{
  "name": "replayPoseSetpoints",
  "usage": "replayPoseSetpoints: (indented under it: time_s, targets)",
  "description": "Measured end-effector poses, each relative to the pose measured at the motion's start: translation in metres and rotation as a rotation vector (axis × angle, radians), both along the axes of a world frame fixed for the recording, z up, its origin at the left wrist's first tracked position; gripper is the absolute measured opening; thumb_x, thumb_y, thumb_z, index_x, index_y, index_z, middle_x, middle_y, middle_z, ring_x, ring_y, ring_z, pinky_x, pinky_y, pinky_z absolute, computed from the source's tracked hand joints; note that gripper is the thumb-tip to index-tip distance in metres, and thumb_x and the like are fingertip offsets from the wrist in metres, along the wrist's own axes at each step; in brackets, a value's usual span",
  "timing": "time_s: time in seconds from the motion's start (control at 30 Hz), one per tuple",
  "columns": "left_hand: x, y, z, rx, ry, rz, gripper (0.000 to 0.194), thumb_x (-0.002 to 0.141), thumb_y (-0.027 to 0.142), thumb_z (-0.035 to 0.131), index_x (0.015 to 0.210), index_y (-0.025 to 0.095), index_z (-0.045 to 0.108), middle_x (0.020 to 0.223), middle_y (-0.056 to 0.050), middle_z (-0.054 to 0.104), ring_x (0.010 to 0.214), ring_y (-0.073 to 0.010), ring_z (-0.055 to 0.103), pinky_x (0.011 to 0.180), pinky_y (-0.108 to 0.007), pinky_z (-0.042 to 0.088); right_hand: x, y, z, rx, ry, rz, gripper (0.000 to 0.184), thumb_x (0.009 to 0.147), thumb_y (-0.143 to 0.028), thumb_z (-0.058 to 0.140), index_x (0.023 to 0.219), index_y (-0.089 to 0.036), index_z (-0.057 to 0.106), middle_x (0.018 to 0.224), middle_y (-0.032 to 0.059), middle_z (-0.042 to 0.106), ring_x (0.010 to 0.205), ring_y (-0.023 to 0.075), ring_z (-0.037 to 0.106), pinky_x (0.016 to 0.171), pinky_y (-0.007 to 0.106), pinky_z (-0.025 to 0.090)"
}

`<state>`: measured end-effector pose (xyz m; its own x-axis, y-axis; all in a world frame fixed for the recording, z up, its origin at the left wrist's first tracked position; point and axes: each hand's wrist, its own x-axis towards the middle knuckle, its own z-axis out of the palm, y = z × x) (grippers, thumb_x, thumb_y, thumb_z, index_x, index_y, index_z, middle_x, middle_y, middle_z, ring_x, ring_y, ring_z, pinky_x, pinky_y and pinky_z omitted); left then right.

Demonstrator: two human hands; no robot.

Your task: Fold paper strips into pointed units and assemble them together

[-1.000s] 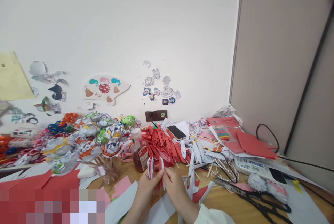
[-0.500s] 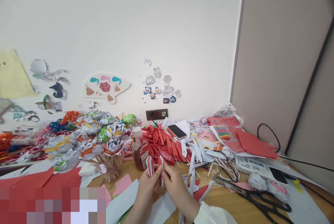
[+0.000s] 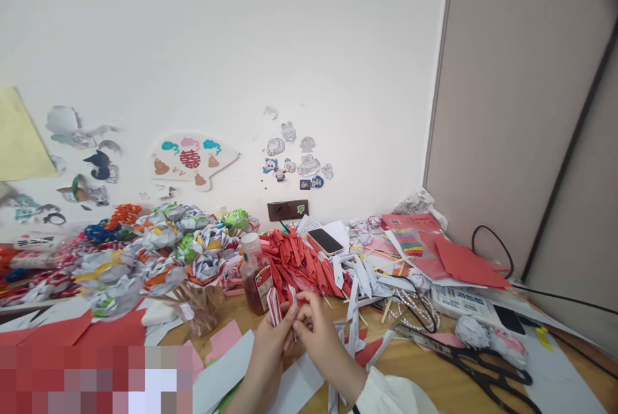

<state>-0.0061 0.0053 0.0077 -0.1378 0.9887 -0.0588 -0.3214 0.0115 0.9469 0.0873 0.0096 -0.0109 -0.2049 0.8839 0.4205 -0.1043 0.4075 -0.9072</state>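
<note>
My left hand [image 3: 268, 343] and my right hand [image 3: 318, 333] meet low in the middle of the view, fingers pinched together on a small folded red-and-white paper piece [image 3: 277, 306]. The piece stands upright between the fingertips. Just behind it lies a heap of folded red paper strips [image 3: 302, 263] and a small bottle of red liquid [image 3: 254, 274]. A white sleeve covers my right forearm.
A bunch of paper flowers [image 3: 168, 253] fills the left. A phone [image 3: 325, 241] lies near the wall socket. White folded strips [image 3: 362, 285], a bead string [image 3: 415, 306], black scissors [image 3: 487, 372], red sheets [image 3: 463, 259] and cables crowd the wooden table [image 3: 425, 382] on the right.
Both hands have drawn closer together on the folded piece and shifted slightly up and left. The view has tilted a little.
</note>
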Motion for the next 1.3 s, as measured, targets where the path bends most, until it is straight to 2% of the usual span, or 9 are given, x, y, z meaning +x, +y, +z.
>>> replayPoseSetpoints:
  time_s: [0.1, 0.23, 0.3, 0.37, 0.47, 0.6, 0.83, 1.13, 1.3]
  targets:
    - [-0.001, 0.001, -0.002, -0.005, 0.016, -0.035, 0.047, 0.047, 0.05, 0.072, 0.072, 0.015, 0.054, 0.025, 0.013, 0.035, 0.026, -0.0012, 0.021, 0.032, -0.014, 0.014, 0.0, 0.004, -0.003, 0.001, -0.06, 0.001, 0.027, 0.073, -0.009, 0.042, 0.099, -0.019, 0.045, 0.066, -0.0042, 0.053, 0.061, 0.0128, 0.058, 0.058, 0.023, 0.046]
    - [-0.004, 0.003, -0.005, 0.005, 0.028, -0.03, 0.046, 0.049, 0.055, 0.069, 0.065, 0.016, 0.05, 0.025, 0.012, 0.035, 0.025, -0.0016, 0.022, 0.03, -0.014, 0.015, 0.005, 0.009, 0.001, 0.0, -0.203, 0.029, 0.026, 0.072, -0.009, 0.043, 0.095, -0.017, 0.053, 0.067, -0.0026, 0.055, 0.062, 0.0125, 0.058, 0.057, 0.021, 0.044]
    - [-0.006, 0.005, -0.008, 0.001, 0.044, -0.016, 0.045, 0.051, 0.056, 0.067, 0.065, 0.017, 0.049, 0.025, 0.012, 0.035, 0.024, -0.002, 0.022, 0.029, -0.014, 0.015, 0.014, 0.013, 0.007, 0.022, -0.286, -0.101, 0.026, 0.073, -0.01, 0.043, 0.094, -0.017, 0.055, 0.074, 0.0002, 0.059, 0.068, 0.0138, 0.058, 0.061, 0.023, 0.045]
    - [-0.009, 0.008, -0.011, -0.008, 0.067, -0.006, 0.044, 0.053, 0.056, 0.066, 0.065, 0.017, 0.049, 0.024, 0.012, 0.035, 0.022, -0.0025, 0.023, 0.028, -0.014, 0.015, 0.028, 0.019, 0.012, 0.069, -0.439, -0.355, 0.025, 0.074, -0.008, 0.043, 0.092, -0.017, 0.057, 0.081, 0.0036, 0.061, 0.076, 0.0161, 0.057, 0.068, 0.026, 0.043]
    - [-0.012, 0.011, -0.015, -0.01, 0.1, 0.003, 0.045, 0.054, 0.057, 0.064, 0.064, 0.016, 0.05, 0.025, 0.012, 0.036, 0.022, -0.0029, 0.024, 0.028, -0.015, 0.016, 0.048, 0.03, 0.013, 0.15, -0.866, -0.667, 0.024, 0.073, -0.003, 0.044, 0.083, -0.016, 0.061, 0.087, 0.01, 0.06, 0.087, 0.0211, 0.054, 0.072, 0.03, 0.04]
    - [-0.011, 0.011, -0.015, -0.011, 0.135, -0.007, 0.047, 0.053, 0.06, 0.063, 0.064, 0.015, 0.052, 0.023, 0.011, 0.036, 0.022, -0.0033, 0.024, 0.028, -0.015, 0.016, 0.056, 0.041, 0.008, 0.131, -1.213, -0.814, 0.027, 0.075, 0.002, 0.042, 0.085, -0.012, 0.062, 0.086, 0.0139, 0.06, 0.083, 0.0226, 0.054, 0.065, 0.03, 0.04]
    - [-0.004, 0.005, -0.003, -0.033, 0.155, -0.05, 0.051, 0.051, 0.063, 0.062, 0.064, 0.015, 0.055, 0.022, 0.008, 0.038, 0.023, -0.0035, 0.022, 0.028, -0.015, 0.014, 0.052, 0.047, 0.004, 0.11, -1.254, -0.876, 0.025, 0.075, 0.002, 0.042, 0.085, -0.009, 0.062, 0.088, 0.0168, 0.06, 0.085, 0.0257, 0.054, 0.064, 0.033, 0.039]
    - [-0.006, 0.009, -0.009, -0.062, 0.171, -0.036, 0.053, 0.047, 0.064, 0.062, 0.064, 0.014, 0.058, 0.021, 0.008, 0.037, 0.022, -0.004, 0.023, 0.027, -0.016, 0.014, 0.051, 0.046, 0.006, 0.186, -1.206, -0.821, 0.018, 0.078, -0.006, 0.046, 0.087, -0.015, 0.06, 0.086, 0.0115, 0.061, 0.084, 0.0236, 0.053, 0.068, 0.032, 0.036]
    - [-0.005, 0.008, -0.008, -0.057, 0.188, -0.064, 0.051, 0.049, 0.064, 0.062, 0.06, 0.015, 0.056, 0.021, 0.008, 0.037, 0.021, -0.0038, 0.022, 0.027, -0.016, 0.014, 0.051, 0.05, 0.004, 0.169, -1.19, -0.809, 0.018, 0.077, -0.007, 0.048, 0.087, -0.012, 0.061, 0.084, 0.0132, 0.062, 0.083, 0.0249, 0.053, 0.067, 0.033, 0.035]
